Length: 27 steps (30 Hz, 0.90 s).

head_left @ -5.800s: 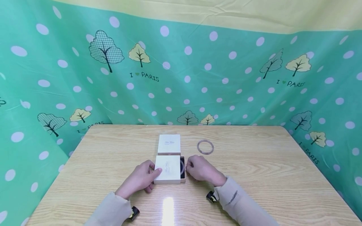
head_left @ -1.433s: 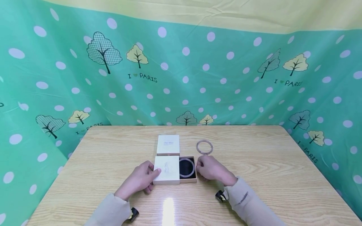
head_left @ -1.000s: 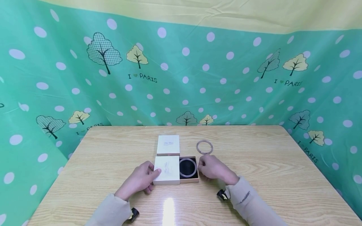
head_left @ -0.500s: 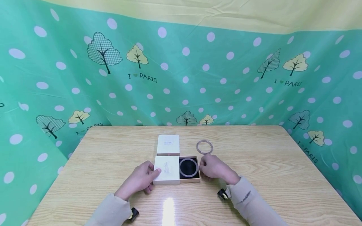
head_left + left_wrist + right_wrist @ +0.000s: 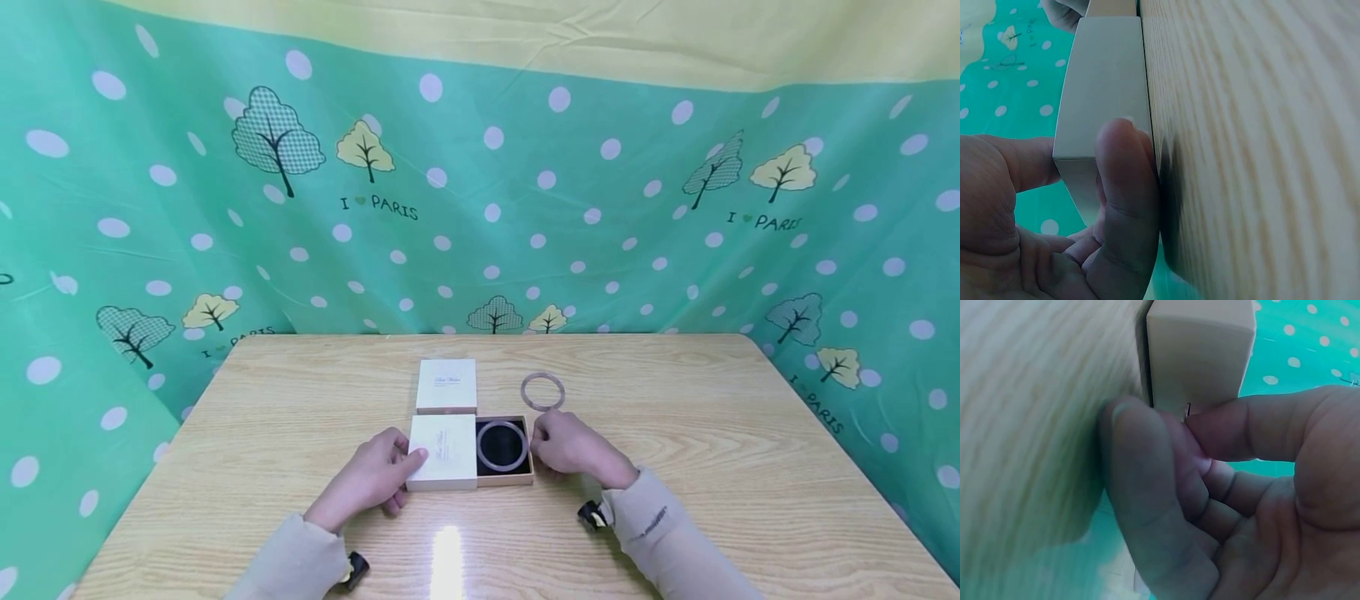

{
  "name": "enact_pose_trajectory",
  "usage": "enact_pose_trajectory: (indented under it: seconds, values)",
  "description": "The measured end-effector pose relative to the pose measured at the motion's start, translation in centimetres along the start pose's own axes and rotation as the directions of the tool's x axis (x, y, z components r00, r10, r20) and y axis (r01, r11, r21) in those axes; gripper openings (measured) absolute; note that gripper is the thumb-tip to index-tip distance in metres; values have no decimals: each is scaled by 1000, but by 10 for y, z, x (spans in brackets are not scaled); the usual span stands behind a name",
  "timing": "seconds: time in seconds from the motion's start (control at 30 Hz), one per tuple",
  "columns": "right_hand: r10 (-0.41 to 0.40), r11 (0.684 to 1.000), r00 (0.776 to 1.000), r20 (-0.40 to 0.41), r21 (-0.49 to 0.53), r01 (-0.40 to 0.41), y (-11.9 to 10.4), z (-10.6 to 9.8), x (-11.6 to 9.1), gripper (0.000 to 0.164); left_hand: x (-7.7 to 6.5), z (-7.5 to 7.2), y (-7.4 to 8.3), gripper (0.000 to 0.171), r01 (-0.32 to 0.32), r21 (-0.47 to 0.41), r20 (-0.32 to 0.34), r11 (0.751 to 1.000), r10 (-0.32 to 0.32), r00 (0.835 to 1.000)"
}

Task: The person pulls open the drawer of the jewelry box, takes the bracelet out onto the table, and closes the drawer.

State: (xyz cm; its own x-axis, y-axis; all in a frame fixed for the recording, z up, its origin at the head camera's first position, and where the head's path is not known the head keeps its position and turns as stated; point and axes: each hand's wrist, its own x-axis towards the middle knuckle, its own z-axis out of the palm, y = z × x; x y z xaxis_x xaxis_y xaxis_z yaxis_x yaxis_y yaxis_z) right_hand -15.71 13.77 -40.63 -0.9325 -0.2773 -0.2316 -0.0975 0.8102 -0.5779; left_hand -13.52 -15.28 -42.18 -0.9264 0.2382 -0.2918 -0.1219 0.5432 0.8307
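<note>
A white drawer-style gift box lies on the table, its printed sleeve [image 5: 442, 452] to the left and its black-lined inner drawer [image 5: 504, 479] pulled out to the right. Inside the drawer rests a pale purple bangle [image 5: 502, 447]. My left hand [image 5: 378, 468] grips the sleeve's left end, thumb on top; the left wrist view shows the fingers bent around its end [image 5: 1079, 194]. At the drawer's outer end, my right hand [image 5: 567, 446] pinches a small pull tab [image 5: 1187, 411] between thumb and finger, mostly hidden by the fingertips.
A second white box [image 5: 447, 385], closed, stands right behind the sleeve. Another pale purple bangle [image 5: 543, 392] lies flat on the wooden table [image 5: 712, 483], just beyond my right hand. A green dotted curtain [image 5: 525, 208] hangs behind the table.
My right hand has moved right, drawing the drawer out of the sleeve and baring the bangle in it; over the last second it slid only slightly. The left hand stays on the sleeve.
</note>
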Motion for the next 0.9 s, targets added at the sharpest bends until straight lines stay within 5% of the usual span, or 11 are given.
enact_pose_trajectory:
  seconds: [0.7, 0.9]
  values:
    - [33, 999, 999, 25, 22, -33, 2, -4, -1, 23, 0, 1, -1, 43, 20, 9, 1, 1000, -20, 1000]
    - [18, 1000, 999, -29, 6, -18, 6, -7, 0, 24, 0, 1, -1, 45, 18, 11, 3, 1000, -18, 1000]
